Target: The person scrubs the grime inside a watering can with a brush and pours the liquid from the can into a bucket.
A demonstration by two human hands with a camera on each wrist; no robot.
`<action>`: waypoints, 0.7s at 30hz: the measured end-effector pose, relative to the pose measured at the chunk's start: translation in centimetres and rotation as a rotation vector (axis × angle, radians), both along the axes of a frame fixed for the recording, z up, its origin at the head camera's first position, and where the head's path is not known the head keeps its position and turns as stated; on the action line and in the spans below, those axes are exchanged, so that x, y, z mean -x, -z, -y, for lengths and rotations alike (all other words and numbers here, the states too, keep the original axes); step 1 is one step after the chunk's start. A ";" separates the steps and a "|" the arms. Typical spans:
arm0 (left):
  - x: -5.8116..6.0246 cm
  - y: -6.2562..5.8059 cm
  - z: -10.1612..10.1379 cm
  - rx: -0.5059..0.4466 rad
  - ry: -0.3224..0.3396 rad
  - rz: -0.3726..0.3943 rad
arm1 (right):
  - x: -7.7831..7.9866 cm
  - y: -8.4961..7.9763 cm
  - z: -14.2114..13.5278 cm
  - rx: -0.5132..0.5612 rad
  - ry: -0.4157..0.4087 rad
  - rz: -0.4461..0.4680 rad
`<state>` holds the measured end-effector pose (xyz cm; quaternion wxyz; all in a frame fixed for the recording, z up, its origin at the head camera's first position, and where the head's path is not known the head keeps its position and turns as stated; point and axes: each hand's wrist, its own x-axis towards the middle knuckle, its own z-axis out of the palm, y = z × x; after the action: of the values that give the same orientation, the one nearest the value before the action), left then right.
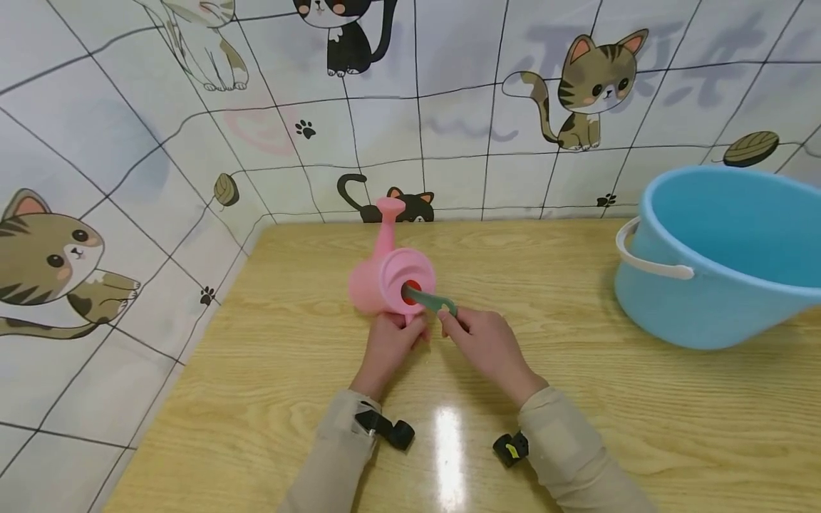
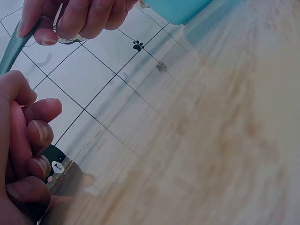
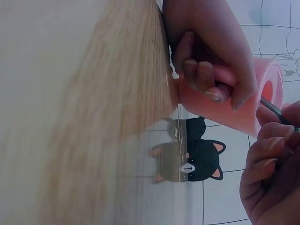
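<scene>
A pink watering can [image 1: 365, 286] stands on the table, its spout toward the back wall. My left hand [image 1: 388, 349] grips its handle, fingers curled around it in the right wrist view. Between the thumb and fingers of my right hand [image 1: 490, 347] is a utensil with a green handle [image 1: 431, 300]. It slants into the can's round mouth, so its far end is hidden and its kind cannot be told. Something red [image 1: 410, 301] shows inside the mouth, around the utensil's shaft. In the left wrist view, the right hand [image 2: 91, 18] is above the left hand [image 2: 23, 150].
A large light-blue bucket [image 1: 693, 306] with a white handle [image 1: 654, 265] stands on the right of the wooden table [image 1: 526, 271]. Cat-patterned walls [image 1: 462, 128] close off the back and the left. Both wrists carry small black cameras [image 1: 400, 434].
</scene>
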<state>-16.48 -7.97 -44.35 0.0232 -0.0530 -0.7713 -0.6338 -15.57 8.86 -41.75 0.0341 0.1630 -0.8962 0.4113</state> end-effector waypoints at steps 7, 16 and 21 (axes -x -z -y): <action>-0.2 -0.3 0.0 0.007 -0.005 0.009 | -0.1 -0.4 -0.3 -0.001 0.007 0.015; 0.4 1.2 0.2 -0.019 -0.026 0.019 | 0.4 -0.7 -1.5 0.006 0.034 0.043; 0.9 2.3 0.3 -0.016 -0.043 0.004 | 0.6 -0.6 -1.8 0.011 0.027 0.049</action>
<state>-17.36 -8.27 -46.68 0.0355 -0.0349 -0.7674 -0.6393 -16.20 10.66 -41.12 0.0188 0.1407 -0.8965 0.4198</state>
